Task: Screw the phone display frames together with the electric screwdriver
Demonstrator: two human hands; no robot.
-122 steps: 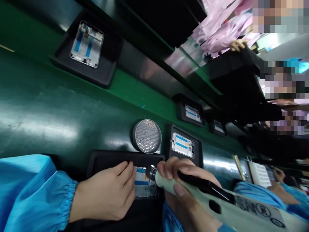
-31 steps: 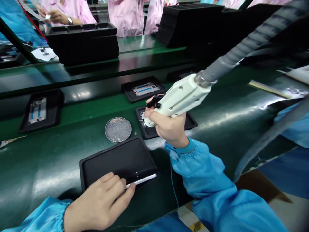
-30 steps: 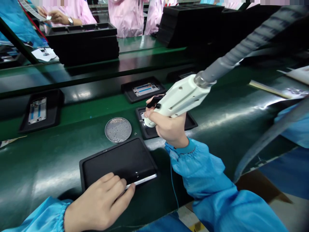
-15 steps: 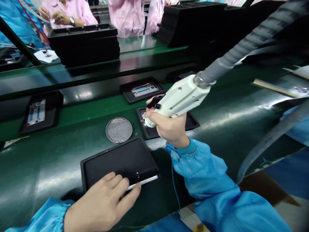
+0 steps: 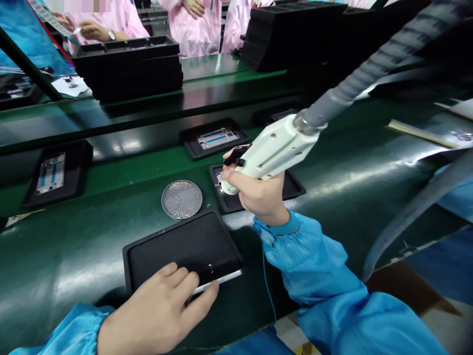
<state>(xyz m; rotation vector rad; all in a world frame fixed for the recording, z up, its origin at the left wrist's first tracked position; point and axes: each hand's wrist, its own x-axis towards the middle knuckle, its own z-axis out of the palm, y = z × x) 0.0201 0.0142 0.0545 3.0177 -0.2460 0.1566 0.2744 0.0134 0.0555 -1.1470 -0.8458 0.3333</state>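
My right hand (image 5: 260, 195) is closed round a white handheld tool (image 5: 277, 148) hanging from a grey corrugated hose (image 5: 377, 79). The tool's lower end meets a phone frame (image 5: 219, 180), mostly hidden by the hand, in a black tray (image 5: 293, 186). My left hand (image 5: 155, 305) lies with fingers loosely bent and thumb apart over the near side of another black tray (image 5: 177, 246). Along that tray's near edge runs a white strip (image 5: 223, 279), partly covered by the thumb. Between the trays' far sides sits a round perforated metal dish (image 5: 182, 199) of tiny pieces.
On the green belt (image 5: 136, 172) behind, black trays carry a tilted phone frame (image 5: 50, 173) and another phone frame (image 5: 218, 138). Stacked black trays (image 5: 129, 69) stand at the back, with people in pink beyond. A pale strip (image 5: 421, 133) lies at right.
The trays on the belt behind have shifted slightly left. My left thumb has moved a little right; the tool and my right hand have barely moved. A person's hand has appeared at the back.
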